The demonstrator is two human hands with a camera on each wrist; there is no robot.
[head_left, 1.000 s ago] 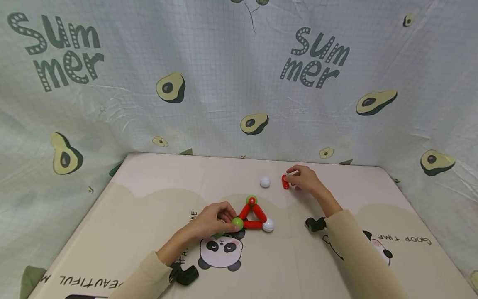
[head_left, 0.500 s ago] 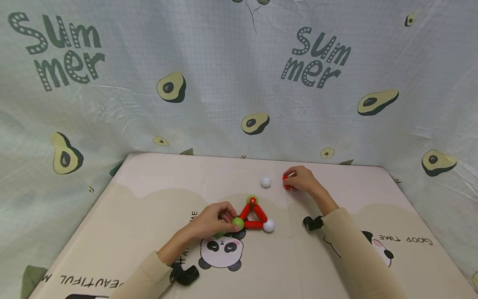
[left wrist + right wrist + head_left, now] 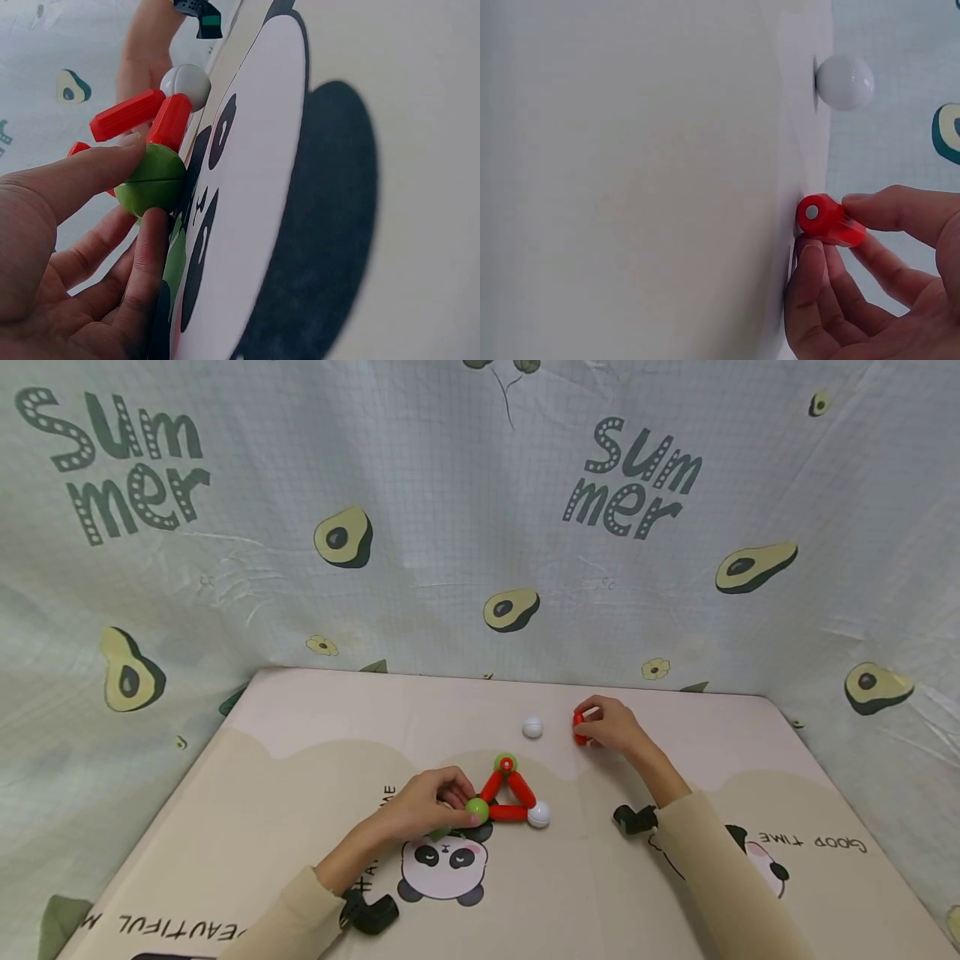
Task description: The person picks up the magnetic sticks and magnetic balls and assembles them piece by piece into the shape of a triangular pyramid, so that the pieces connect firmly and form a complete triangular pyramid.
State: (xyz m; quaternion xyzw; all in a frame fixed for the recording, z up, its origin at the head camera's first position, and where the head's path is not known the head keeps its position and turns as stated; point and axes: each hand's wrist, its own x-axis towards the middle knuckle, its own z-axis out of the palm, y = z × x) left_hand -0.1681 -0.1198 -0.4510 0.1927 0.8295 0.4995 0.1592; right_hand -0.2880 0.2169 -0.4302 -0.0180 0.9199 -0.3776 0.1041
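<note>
A triangle of red magnetic rods (image 3: 508, 812) lies on the table, with a green ball (image 3: 477, 811) at its left corner, a white ball (image 3: 538, 813) at its right and another green ball (image 3: 501, 760) at the far corner, under an upturned red rod end. My left hand (image 3: 423, 802) pinches the left green ball (image 3: 151, 184) between thumb and fingers. Farther back and to the right, my right hand (image 3: 611, 727) grips a loose red magnetic rod (image 3: 831, 220) between thumb and fingers, close over the tabletop. A round metal tip shows on the rod's end.
A loose white ball (image 3: 532, 727) sits left of the right hand, near the table's back edge. The table cover (image 3: 570, 877) is printed with pandas and lettering. Behind it hangs a cloth (image 3: 435, 527) with avocado prints. Each wrist wears a black camera (image 3: 634, 819).
My right hand's fingers have come round the loose red rod and shifted it slightly to the right and toward me. The left hand and the triangle stay in place.
</note>
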